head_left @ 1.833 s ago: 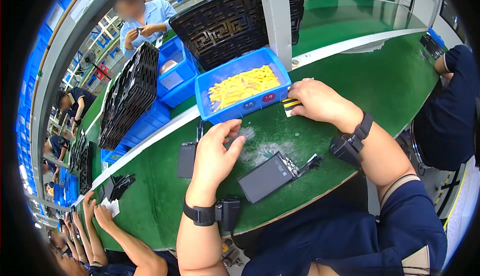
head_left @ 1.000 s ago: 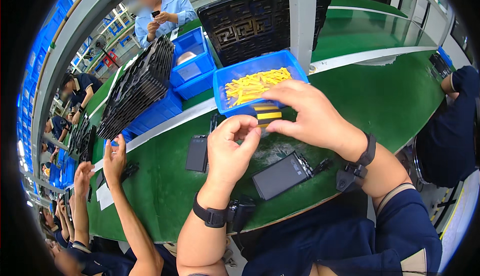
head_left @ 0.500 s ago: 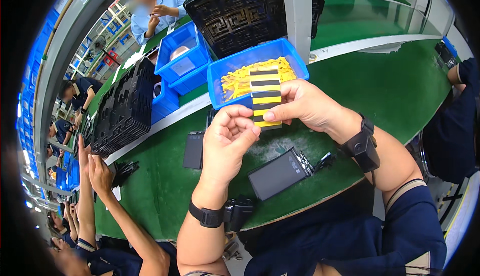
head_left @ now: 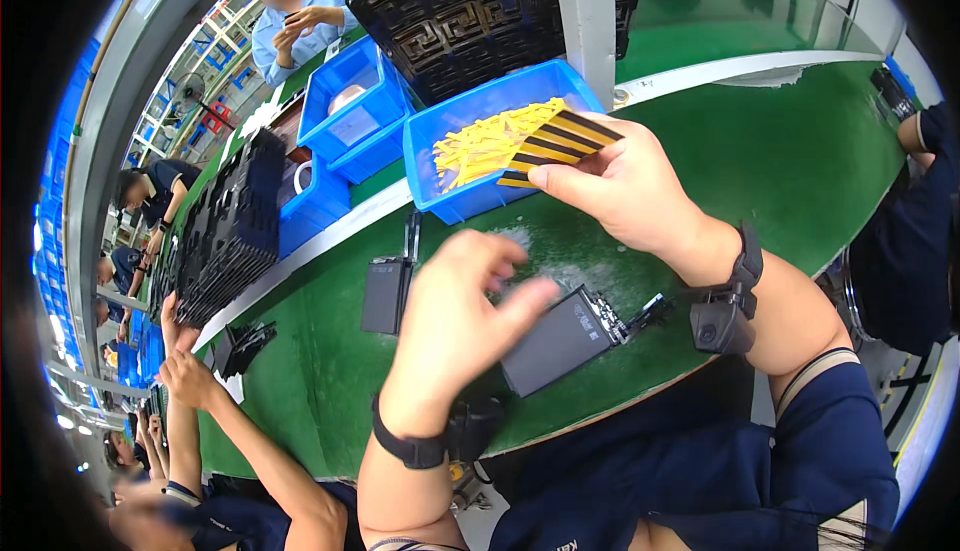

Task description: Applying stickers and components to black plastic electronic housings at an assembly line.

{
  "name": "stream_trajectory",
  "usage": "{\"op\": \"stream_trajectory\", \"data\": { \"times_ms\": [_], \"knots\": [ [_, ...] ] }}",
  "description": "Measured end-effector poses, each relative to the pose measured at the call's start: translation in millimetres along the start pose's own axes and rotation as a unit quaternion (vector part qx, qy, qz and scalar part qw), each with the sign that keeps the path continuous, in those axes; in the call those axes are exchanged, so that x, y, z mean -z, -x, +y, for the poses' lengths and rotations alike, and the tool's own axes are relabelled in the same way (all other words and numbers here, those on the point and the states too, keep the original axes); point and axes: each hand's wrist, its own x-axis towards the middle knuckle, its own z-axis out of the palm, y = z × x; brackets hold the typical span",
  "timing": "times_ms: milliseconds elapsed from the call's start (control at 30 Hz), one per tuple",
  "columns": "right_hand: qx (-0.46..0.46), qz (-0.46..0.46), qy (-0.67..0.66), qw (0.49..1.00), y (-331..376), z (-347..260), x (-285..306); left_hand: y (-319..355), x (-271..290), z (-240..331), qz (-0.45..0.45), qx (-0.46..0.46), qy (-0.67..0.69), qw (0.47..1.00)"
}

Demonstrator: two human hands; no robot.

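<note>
My right hand pinches a yellow-and-black striped sheet between thumb and fingers, tilted over the right side of a blue bin. Many short yellow strips lie loose in that bin. My left hand, blurred by motion, hangs over the green table, its thumb apart from its curled fingers and nothing visible between them. Right beside it a flat dark-grey battery pack, with a small circuit board and leads at one end, lies on the table. A similar pack lies to its left.
Two stacked blue bins stand left of the strip bin. Behind rises a black molded tray beside a grey post. More black trays are stacked at left. A co-worker's hands work at lower left; another person is across the table.
My left hand has come off the striped sheet and moved down toward the table, its thumb spreading. My right hand has tilted the sheet and shifted it slightly right and up.
</note>
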Motion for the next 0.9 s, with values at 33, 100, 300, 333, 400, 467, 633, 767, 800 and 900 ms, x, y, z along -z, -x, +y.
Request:
{"op": "stream_trajectory", "data": {
  "times_ms": [33,100,300,333,400,467,633,767,800,900],
  "knots": [
    [0.046,0.006,0.08,0.996,2.3,-6.2,-2.0,5.8,1.3,10.0,-0.047,-0.056,-0.017,0.997],
    [0.132,0.018,0.2,0.971,4.6,-8.6,1.3,11.7,-3.7,28.3,-0.068,-0.128,-0.105,0.984],
    [0.307,0.087,0.214,0.923,6.2,-21.8,3.5,13.5,-5.4,29.8,-0.03,-0.151,-0.11,0.982],
    [0.332,0.11,0.228,0.909,7.0,-26.0,4.4,13.0,-4.7,30.4,-0.016,-0.145,-0.101,0.984],
    [0.315,0.107,0.199,0.922,12.7,-34.2,2.8,13.2,-2.3,33.2,0.009,-0.084,-0.06,0.995],
    [0.286,0.092,0.175,0.938,17.6,-36.3,-1.6,14.2,-2.1,24.8,0.046,-0.008,0.001,0.999],
    [0.263,0.013,0.265,0.928,21.8,-24.4,-10.4,7.9,-8.5,8.6,0.064,0.033,0.286,0.955],
    [0.266,-0.006,0.279,0.922,18.2,-19.0,-7.8,8.7,-7.4,5.1,0.056,0.057,0.402,0.912],
    [0.273,-0.01,0.277,0.921,17.4,-17.8,-7.8,9.0,-8.0,3.3,0.057,0.046,0.429,0.9],
    [0.279,-0.006,0.271,0.921,17.8,-17.5,-7.7,8.5,-8.2,5.2,0.054,0.045,0.439,0.896]
  ]
}}
